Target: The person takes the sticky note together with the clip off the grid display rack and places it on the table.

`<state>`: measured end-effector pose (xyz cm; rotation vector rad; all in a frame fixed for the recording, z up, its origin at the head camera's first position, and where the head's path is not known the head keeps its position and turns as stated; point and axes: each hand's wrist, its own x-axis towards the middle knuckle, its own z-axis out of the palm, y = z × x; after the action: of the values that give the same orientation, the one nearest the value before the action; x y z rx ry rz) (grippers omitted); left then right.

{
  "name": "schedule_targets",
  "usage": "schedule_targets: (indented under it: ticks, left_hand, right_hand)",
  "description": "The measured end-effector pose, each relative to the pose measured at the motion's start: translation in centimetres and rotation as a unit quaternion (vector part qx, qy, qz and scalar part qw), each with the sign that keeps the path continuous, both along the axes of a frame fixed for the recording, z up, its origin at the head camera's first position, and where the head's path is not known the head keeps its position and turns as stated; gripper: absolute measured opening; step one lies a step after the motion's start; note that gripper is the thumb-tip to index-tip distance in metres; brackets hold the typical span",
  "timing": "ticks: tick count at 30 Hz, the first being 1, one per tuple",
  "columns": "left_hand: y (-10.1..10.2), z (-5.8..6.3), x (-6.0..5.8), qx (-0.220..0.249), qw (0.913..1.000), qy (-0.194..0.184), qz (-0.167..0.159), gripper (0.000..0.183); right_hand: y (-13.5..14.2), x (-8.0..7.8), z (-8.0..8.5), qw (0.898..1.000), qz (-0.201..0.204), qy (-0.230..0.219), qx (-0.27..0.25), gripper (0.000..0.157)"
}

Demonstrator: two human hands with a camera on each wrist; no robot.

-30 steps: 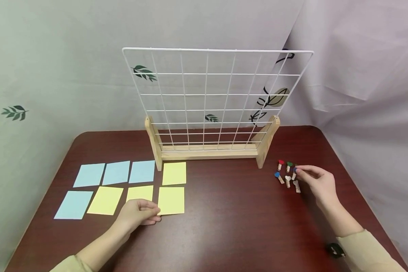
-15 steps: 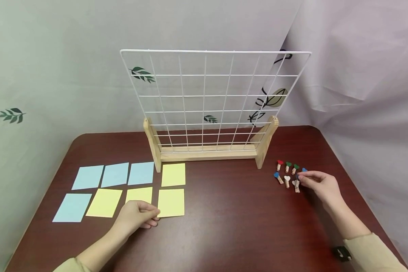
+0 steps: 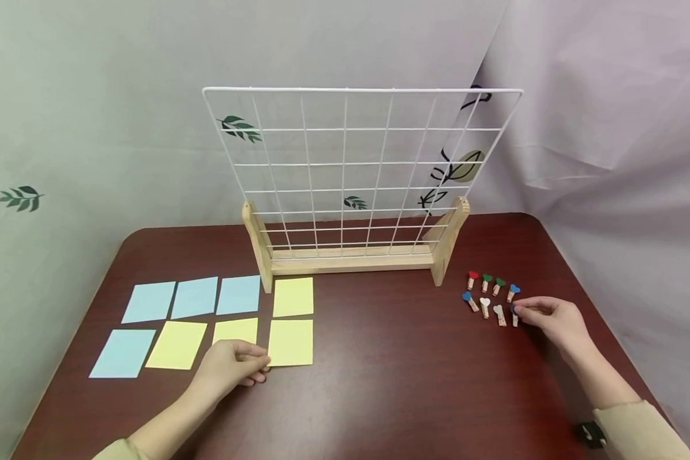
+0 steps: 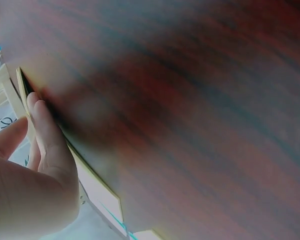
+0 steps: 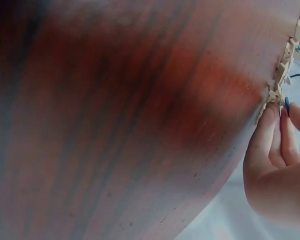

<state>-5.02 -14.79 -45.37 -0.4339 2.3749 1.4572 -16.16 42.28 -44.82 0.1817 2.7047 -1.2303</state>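
In the head view my left hand (image 3: 230,367) pinches the lower left corner of a yellow paper note (image 3: 291,342) on the table. The left wrist view shows thumb and fingers at that note's edge. Over on the right, my right hand (image 3: 556,321) pinches a small wooden clothespin (image 3: 515,317) with a dark blue heart, low at the tabletop. Beside it lie several more heart clothespins: a red one (image 3: 473,280), a green one (image 3: 486,282), a blue one (image 3: 513,292) and a white one (image 3: 485,307). My fingertips partly hide the gripped clothespin.
A white wire grid (image 3: 345,128) stands in a wooden base (image 3: 351,263) at the back. Several blue notes (image 3: 149,302) and other yellow notes (image 3: 176,345) lie in two rows at left. A pale curtain (image 3: 92,128) hangs behind the dark red table (image 3: 391,383).
My right hand has carried the dark blue clothespin rightward and nearer to me, to the right end of the front row. The left hand stays at the yellow note's corner.
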Motion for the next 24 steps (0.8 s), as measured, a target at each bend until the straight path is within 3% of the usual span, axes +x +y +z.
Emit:
schedule_targets:
  ticks: [7, 14, 24]
  left_hand:
    - [-0.09, 0.04, -0.09, -0.030, 0.9994, 0.017, -0.011, 0.017]
    - [-0.11, -0.13, -0.31, -0.015, 0.9997, 0.017, -0.007, 0.015]
    - [-0.44, 0.06, -0.76, 0.018, 0.9996, 0.023, 0.001, 0.019]
  right_hand:
    - [-0.10, 0.03, -0.06, 0.999, 0.003, 0.021, 0.038, 0.035]
    - [-0.57, -0.01, -0.03, 0.993, 0.015, 0.053, 0.104, 0.028]
    - [-0.86, -0.02, 0.11, 0.989, 0.016, 0.083, 0.118, 0.024]
